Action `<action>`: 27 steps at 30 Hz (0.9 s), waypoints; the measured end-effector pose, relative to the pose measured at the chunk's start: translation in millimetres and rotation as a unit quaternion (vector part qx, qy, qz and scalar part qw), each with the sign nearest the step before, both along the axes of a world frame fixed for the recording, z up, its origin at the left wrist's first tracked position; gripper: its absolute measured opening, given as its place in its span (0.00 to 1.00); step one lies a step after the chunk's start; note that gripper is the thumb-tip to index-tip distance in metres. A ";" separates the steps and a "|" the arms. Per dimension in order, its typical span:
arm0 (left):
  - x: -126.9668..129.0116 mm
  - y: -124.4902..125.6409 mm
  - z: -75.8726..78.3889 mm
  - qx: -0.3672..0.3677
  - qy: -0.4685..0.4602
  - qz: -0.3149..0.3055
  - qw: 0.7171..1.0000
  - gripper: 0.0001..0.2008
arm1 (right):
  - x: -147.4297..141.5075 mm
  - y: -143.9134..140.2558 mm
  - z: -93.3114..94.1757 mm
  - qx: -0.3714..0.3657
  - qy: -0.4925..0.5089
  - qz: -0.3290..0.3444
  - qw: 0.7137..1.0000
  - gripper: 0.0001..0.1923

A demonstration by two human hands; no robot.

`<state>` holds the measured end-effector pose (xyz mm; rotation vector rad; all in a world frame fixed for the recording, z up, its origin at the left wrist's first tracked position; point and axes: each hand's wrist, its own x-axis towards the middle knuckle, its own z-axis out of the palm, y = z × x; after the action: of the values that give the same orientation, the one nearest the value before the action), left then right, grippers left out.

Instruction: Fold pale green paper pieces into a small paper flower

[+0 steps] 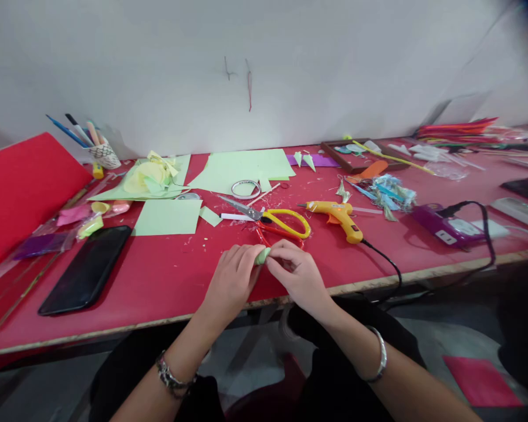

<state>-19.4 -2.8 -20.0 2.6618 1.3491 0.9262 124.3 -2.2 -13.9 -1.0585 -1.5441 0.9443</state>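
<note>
A small rolled piece of light green paper point(262, 256) is pinched between my two hands near the front edge of the red table point(176, 264). My left hand point(233, 272) has its fingers closed around the roll's left end. On the other end, my right hand point(297, 272) grips with thumb and fingertips. Just beyond my hands lie scissors point(286, 223) with one yellow and one red handle loop. A yellow hot glue gun point(337, 217) rests to their right, its nozzle facing left. Behind the scissors is a roll of tape point(246, 189).
A black phone point(88, 269) lies at the left. Light green sheets point(167, 217) spread toward the wall. A purple power strip point(449, 225) with a black cord stands at the right. A pen cup point(104, 155) and a brown tray point(334, 153) are at the back.
</note>
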 end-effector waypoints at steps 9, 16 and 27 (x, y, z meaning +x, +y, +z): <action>-2.0 0.4 3.9 -0.071 -0.061 -0.043 0.995 0.11 | 4.4 2.4 2.1 0.020 0.015 0.028 0.999 0.04; 4.7 -2.2 1.7 -0.045 -0.007 0.011 0.999 0.14 | 1.1 -0.7 2.0 0.064 0.004 -0.024 0.998 0.05; 3.5 -3.3 13.9 -0.193 -0.069 -0.016 0.979 0.12 | 1.8 -0.4 5.5 0.090 0.004 -0.020 0.996 0.05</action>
<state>-15.9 -6.1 -6.0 2.2790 1.2961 0.7405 126.2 -2.6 -8.4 -0.9526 -1.5653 0.7646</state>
